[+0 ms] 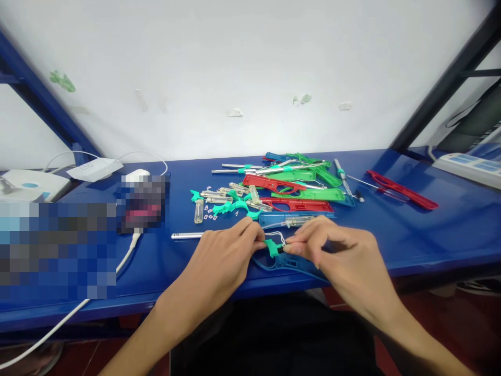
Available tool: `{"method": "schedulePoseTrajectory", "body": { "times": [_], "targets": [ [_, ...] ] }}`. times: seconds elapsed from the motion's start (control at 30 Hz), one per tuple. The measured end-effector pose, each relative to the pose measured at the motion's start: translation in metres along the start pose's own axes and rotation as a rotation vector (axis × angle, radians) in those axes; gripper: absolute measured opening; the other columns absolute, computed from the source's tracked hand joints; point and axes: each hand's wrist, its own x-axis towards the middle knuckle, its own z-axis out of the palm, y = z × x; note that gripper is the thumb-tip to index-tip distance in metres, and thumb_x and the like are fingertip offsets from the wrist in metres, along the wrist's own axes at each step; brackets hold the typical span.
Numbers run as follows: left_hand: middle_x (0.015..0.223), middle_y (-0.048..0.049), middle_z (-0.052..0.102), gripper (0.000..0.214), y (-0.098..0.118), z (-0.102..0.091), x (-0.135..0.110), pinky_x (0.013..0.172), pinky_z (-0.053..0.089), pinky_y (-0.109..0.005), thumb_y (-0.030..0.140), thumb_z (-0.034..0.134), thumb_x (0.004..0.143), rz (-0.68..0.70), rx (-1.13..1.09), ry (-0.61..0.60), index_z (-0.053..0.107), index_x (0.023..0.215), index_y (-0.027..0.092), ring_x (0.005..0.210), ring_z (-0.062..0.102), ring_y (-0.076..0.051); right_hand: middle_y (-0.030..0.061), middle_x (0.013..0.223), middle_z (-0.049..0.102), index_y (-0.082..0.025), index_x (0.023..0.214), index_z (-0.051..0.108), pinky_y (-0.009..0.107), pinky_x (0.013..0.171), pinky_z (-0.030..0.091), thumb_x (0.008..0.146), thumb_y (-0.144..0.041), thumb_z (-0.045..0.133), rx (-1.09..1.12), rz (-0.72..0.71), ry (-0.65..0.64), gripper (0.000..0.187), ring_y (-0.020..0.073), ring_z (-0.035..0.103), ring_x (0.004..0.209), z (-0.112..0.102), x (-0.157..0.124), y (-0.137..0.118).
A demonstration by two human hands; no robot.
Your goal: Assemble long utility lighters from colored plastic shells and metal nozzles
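My left hand (pixel 227 253) pinches a small green plastic trigger piece (pixel 272 247) near the front edge of the blue table (pixel 430 230). My right hand (pixel 332 250) pinches the same spot from the right, fingers closed on a thin wire spring (pixel 278 236) and the blue plastic shell (pixel 285 262) lying under both hands. The two hands almost touch at the fingertips. A metal rod (pixel 187 236) lies just left of my left hand.
Behind the hands lies a heap of green, red and blue plastic shells (pixel 297 190), green trigger pieces (pixel 230 204) and clear tubes (pixel 199 211). A red shell (pixel 403 189) lies to the right. A white cable (pixel 125 256), a charger (pixel 95 168) and a power strip (pixel 467 167) sit at the sides.
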Motion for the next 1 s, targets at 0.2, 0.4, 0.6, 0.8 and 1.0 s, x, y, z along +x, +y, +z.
{"method": "schedulePoseTrajectory", "body": {
  "times": [0.2, 0.4, 0.6, 0.8, 1.0],
  "targets": [
    [0.099, 0.0017, 0.066, 0.015, 0.002, -0.003, 0.001, 0.058, 0.033, -0.031, 0.029, 0.046, 0.113, 0.031, 0.005, -0.012, 0.058, 0.107, 0.024, 0.074, 0.065, -0.017, 0.0033, 0.079, 0.076, -0.025, 0.053, 0.06, 0.035, 0.077, 0.066, 0.08, -0.03, 0.088, 0.002, 0.01, 0.016, 0.039, 0.0247, 0.075, 0.084, -0.001, 0.0, 0.001],
    [0.097, -0.0001, 0.062, 0.019, 0.004, -0.005, 0.002, 0.054, 0.029, -0.032, 0.021, 0.042, 0.112, 0.037, 0.073, -0.064, 0.059, 0.104, 0.023, 0.068, 0.062, -0.019, 0.0037, 0.08, 0.078, -0.026, 0.052, 0.064, 0.037, 0.079, 0.067, 0.078, -0.036, 0.09, 0.023, 0.013, 0.008, 0.038, 0.0259, 0.076, 0.084, -0.001, -0.002, 0.001],
    [0.097, 0.0002, 0.059, 0.018, 0.006, -0.007, 0.001, 0.053, 0.026, -0.032, 0.012, 0.048, 0.107, 0.018, 0.123, -0.115, 0.061, 0.107, 0.025, 0.065, 0.059, -0.019, 0.0021, 0.078, 0.079, -0.026, 0.076, 0.075, 0.033, 0.076, 0.064, 0.077, -0.042, 0.092, -0.014, 0.033, -0.021, 0.023, 0.0236, 0.077, 0.08, -0.004, 0.003, 0.003],
    [0.102, -0.0008, 0.059, 0.013, 0.007, -0.008, -0.001, 0.053, 0.026, -0.032, 0.018, 0.047, 0.11, 0.037, 0.135, -0.144, 0.058, 0.111, 0.024, 0.072, 0.063, -0.021, -0.0001, 0.081, 0.078, -0.027, 0.082, 0.077, 0.027, 0.071, 0.059, 0.074, -0.044, 0.093, -0.082, 0.066, -0.137, 0.024, 0.0194, 0.073, 0.076, -0.011, 0.013, 0.007],
    [0.102, -0.0016, 0.06, 0.015, 0.007, -0.006, 0.0, 0.052, 0.025, -0.031, 0.028, 0.041, 0.113, 0.043, 0.134, -0.127, 0.055, 0.11, 0.024, 0.074, 0.065, -0.022, -0.0016, 0.079, 0.078, -0.028, 0.075, 0.08, 0.028, 0.07, 0.054, 0.084, -0.045, 0.085, -0.201, 0.029, -0.155, 0.02, 0.0184, 0.069, 0.074, -0.013, 0.01, 0.007]
  ]
}}
